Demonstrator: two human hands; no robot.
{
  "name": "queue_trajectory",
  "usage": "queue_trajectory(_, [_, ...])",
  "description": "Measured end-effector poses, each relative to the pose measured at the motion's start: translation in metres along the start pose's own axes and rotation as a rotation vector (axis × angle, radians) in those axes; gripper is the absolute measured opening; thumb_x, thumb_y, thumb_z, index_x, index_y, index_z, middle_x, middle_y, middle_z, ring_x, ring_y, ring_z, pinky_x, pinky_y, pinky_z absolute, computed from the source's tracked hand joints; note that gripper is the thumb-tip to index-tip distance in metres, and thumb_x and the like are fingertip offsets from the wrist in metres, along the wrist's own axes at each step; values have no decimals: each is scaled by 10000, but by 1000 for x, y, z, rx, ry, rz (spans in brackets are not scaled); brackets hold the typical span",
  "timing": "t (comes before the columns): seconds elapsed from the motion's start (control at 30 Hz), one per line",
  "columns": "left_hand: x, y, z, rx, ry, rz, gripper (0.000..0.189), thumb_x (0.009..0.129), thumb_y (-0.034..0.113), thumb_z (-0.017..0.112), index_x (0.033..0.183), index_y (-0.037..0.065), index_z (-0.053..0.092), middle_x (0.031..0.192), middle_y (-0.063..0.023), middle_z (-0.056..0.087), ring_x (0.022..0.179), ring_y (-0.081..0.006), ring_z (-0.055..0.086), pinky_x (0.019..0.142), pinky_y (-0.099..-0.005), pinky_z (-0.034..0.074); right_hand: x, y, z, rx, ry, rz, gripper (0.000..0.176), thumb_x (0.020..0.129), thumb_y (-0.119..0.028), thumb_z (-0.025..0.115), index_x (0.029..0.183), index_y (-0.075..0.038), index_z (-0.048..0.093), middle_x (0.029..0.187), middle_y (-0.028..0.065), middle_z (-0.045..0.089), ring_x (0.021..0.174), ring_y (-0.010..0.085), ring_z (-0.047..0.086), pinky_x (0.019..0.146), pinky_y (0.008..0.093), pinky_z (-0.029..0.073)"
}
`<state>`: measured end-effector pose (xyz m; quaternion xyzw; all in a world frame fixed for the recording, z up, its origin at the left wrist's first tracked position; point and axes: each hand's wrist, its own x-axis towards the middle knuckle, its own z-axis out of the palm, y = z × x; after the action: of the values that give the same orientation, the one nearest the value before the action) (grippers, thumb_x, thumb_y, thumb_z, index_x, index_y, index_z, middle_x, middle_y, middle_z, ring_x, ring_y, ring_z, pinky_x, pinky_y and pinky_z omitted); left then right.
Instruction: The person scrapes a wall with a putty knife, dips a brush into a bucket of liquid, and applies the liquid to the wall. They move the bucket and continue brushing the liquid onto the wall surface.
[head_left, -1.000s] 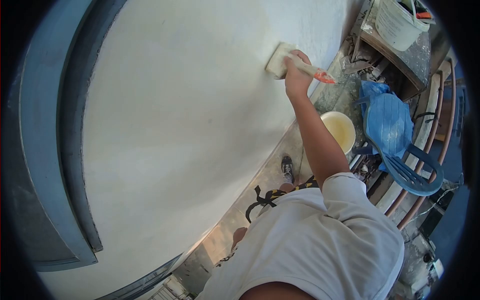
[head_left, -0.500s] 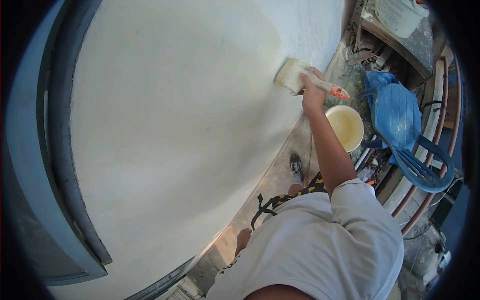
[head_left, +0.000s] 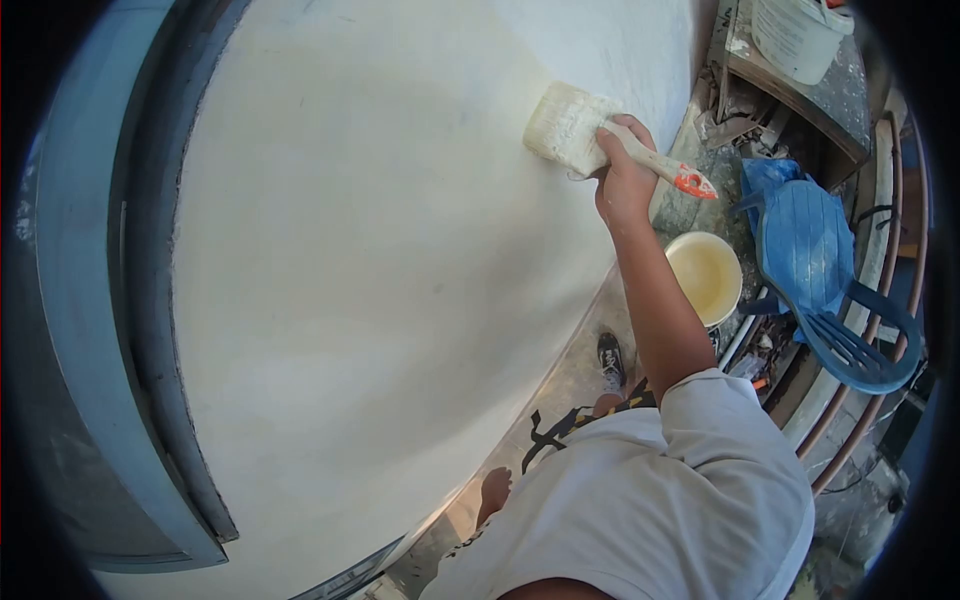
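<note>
My right hand [head_left: 628, 175] is closed round the handle of a wide flat paintbrush [head_left: 568, 128]. The brush has pale, paint-coated bristles and a whitish handle with an orange end. Its bristles lie against, or very close to, the off-white wall [head_left: 380, 300]. Below my right forearm stands a round white bucket [head_left: 704, 240] with pale yellowish liquid inside. My left hand [head_left: 494, 490] hangs low beside my body, near the foot of the wall. It is partly hidden by my shirt, and its fingers are too small to make out.
A blue plastic chair [head_left: 812, 240] stands to the right, beside a rusty pipe railing [head_left: 900, 260]. Another white bucket [head_left: 800, 40] sits on a worn wooden cabinet [head_left: 790, 85]. Debris lies around the chair. A blue-grey frame [head_left: 85, 280] borders the wall at left.
My right hand has moved the paintbrush up and slightly left along the wall. The view has shifted a little, so the surroundings appear farther right.
</note>
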<state>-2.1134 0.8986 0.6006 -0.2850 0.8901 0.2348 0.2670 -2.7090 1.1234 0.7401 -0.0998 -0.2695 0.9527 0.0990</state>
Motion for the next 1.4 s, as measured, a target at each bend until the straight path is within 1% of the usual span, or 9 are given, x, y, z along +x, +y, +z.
queue_trajectory(0.1, [26, -37, 15, 47, -273, 146, 299, 765, 178, 559, 1029, 44, 601, 1043, -150, 610, 1036, -316, 551, 867, -403, 450, -13, -44, 43, 81, -87, -82, 284, 811, 34, 545, 1078, -18, 465, 996, 122, 535, 886, 218, 595, 624, 361, 564])
queue_trajectory(0.17, [23, -47, 20, 79, -276, 159, 298, 765, 180, 559, 1026, 45, 603, 1043, -149, 611, 1035, -316, 551, 867, -404, 450, -22, -79, 95, 220, -195, -103, 294, 805, 33, 563, 1079, -11, 465, 998, 120, 531, 895, 216, 591, 629, 376, 560])
queue_trajectory(0.23, [27, -52, 32, 149, -285, 182, 295, 765, 184, 558, 1021, 45, 606, 1043, -149, 611, 1033, -316, 552, 865, -405, 451, -22, -87, 135, 355, -275, -174, 299, 788, -14, 609, 1062, -32, 489, 945, 107, 536, 760, 173, 602, 464, 298, 556])
queue_trajectory(0.33, [20, -52, 62, 249, -303, 193, 291, 766, 189, 558, 1013, 45, 610, 1043, -148, 612, 1029, -315, 553, 862, -406, 451, -22, -71, 150, 268, -239, -134, 284, 785, -26, 622, 1042, -47, 503, 938, 92, 531, 744, 161, 588, 455, 289, 538])
queue_trajectory(0.53, [73, -50, 54, 433, -185, 206, 285, 767, 199, 557, 1000, 46, 618, 1043, -146, 613, 1024, -315, 554, 858, -409, 453, -24, -35, 56, 85, -48, 6, 291, 812, 5, 551, 1083, -37, 455, 984, 122, 522, 814, 203, 614, 489, 323, 585])
queue_trajectory(0.8, [107, -30, 15, 400, -113, 211, 282, 768, 190, 561, 1003, 47, 622, 1047, -142, 615, 1026, -312, 553, 855, -407, 453, -51, -98, 183, 382, -284, -128, 320, 801, -7, 595, 1089, -28, 458, 971, 123, 528, 831, 186, 600, 511, 332, 572])
queue_trajectory(0.93, [115, -20, 8, 385, -107, 212, 280, 768, 186, 563, 1004, 47, 624, 1049, -140, 616, 1027, -310, 553, 854, -406, 452, -36, -53, 150, 170, -203, -63, 321, 799, -6, 591, 1090, -46, 462, 977, 124, 529, 809, 196, 601, 471, 323, 561])
queue_trajectory(1.17, [83, -28, 27, 385, -177, 175, 278, 768, 178, 567, 1006, 47, 627, 1053, -136, 618, 1028, -308, 553, 852, -405, 452, -7, 5, -52, -130, 205, 68, 300, 796, -13, 588, 1078, -47, 493, 1003, 117, 550, 815, 194, 615, 466, 294, 556])
queue_trajectory(1.4, [21, -49, 12, 224, -135, 88, 277, 782, 169, 580, 1026, 48, 626, 1011, -120, 632, 964, -285, 576, 789, -392, 468, 6, -6, 13, 96, -45, -38, 306, 800, -11, 598, 1087, -59, 506, 982, 108, 559, 782, 185, 610, 483, 306, 548])
